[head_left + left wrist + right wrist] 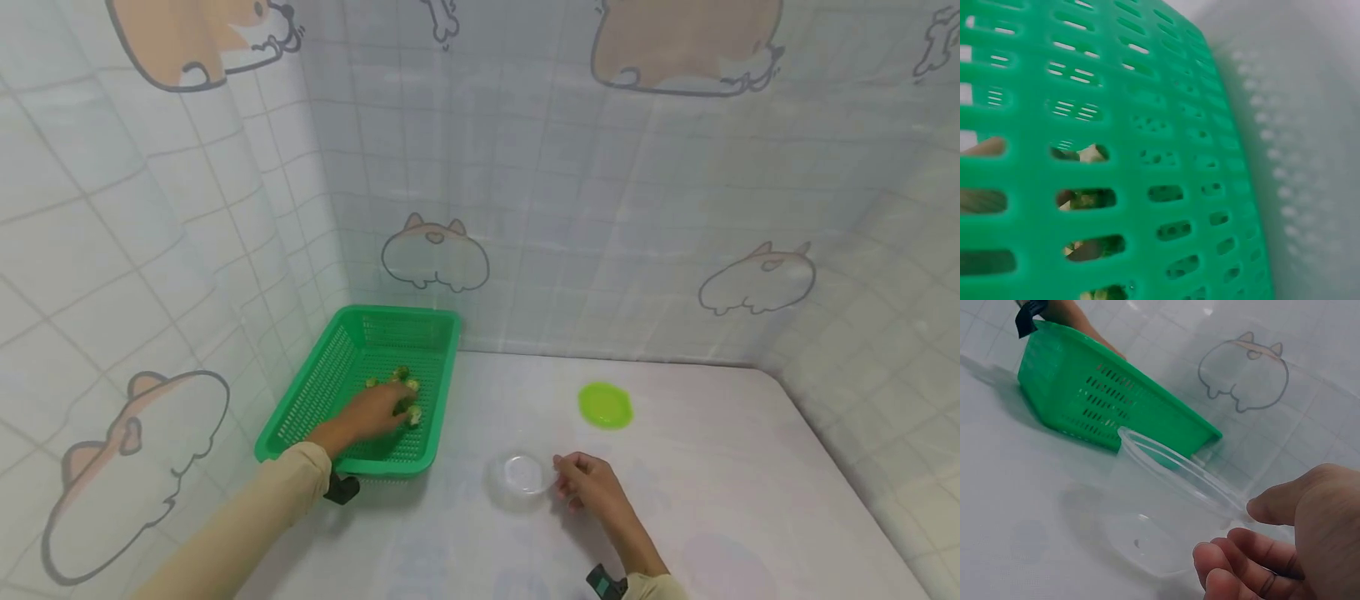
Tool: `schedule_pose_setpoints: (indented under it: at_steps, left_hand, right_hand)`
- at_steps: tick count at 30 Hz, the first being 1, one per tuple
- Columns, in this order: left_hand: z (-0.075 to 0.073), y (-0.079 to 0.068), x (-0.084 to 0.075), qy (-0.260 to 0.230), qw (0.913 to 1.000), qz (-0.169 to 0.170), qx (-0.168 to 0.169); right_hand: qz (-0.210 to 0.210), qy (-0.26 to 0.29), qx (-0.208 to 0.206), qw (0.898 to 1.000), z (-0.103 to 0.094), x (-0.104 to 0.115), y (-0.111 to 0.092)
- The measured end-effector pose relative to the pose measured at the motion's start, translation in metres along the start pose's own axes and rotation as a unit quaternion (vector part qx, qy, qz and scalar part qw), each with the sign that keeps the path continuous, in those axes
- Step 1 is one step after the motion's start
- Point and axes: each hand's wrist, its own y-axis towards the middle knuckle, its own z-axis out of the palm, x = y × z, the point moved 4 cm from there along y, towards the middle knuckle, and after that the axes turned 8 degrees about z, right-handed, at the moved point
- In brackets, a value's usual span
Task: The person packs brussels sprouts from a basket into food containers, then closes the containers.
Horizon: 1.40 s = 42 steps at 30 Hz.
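Observation:
My left hand point(375, 408) reaches down into a green plastic basket point(447, 358). Its fingers and thumb are among small green-and-pale chunks point(414, 414); whether they pinch one is hidden. Through the basket's slots, the left wrist view shows parts of that hand and some chunks point(1088, 199). On the table, a clear plastic bowl point(522, 475) stands upright beside the basket, with nothing seen inside. My right hand point(592, 483) pinches its rim from the right side. In the right wrist view the thumb rests at the rim of the bowl point(1154, 519), the fingers bent below it.
A bright green lid-like disc point(605, 406) lies flat on the white table point(697, 467), behind the right hand. Tile-patterned sheets point(570, 250) with cartoon dogs rise at the back and both sides. The basket stands close to the left sheet.

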Motion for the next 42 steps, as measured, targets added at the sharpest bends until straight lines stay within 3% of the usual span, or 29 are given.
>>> schedule_pose_setpoints:
  at_steps: [7, 25, 35, 42]
  left_hand:
    - [0.011, 0.002, 0.003, -0.002, 0.9998, 0.019, 0.010]
    - [0.014, 0.002, 0.004, -0.065, 0.9978, 0.004, -0.010]
    - [0.011, 0.001, 0.003, -0.058, 0.9976, 0.036, -0.013]
    - [0.006, -0.002, 0.009, -0.096, 0.9949, 0.003, -0.029]
  right_hand:
    - [-0.004, 0.015, 0.010, 1.000, 0.002, -0.002, 0.000]
    - [-0.028, 0.067, 0.073, 0.995, 0.005, -0.015, 0.012]
    - [-0.043, 0.086, 0.080, 0.992, 0.008, -0.015, 0.011]
    - [-0.049, 0.090, 0.081, 0.991, 0.009, -0.016, 0.009]
